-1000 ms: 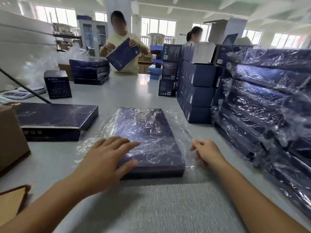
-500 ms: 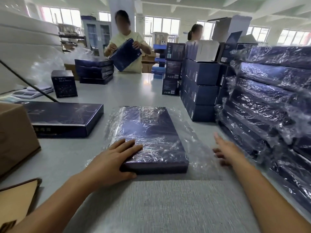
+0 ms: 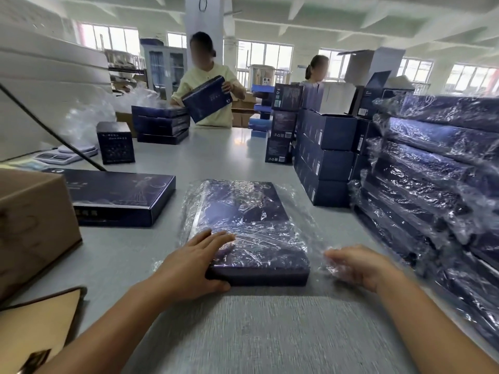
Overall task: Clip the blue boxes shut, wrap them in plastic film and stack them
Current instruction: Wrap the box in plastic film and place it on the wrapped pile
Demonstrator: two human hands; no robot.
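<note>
The right grip (image 3: 359, 265), which had swung toward the bench's right edge, has come back close to the blue box (image 3: 251, 220) and now holds the plastic film (image 3: 330, 263) bunched around its fingers. The left grip (image 3: 194, 263) has slid to the box's near left corner.

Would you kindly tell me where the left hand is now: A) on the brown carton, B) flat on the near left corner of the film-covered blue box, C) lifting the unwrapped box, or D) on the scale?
B: the left hand lies with straight fingers on the film-covered blue box, thumb against its near side.
</note>
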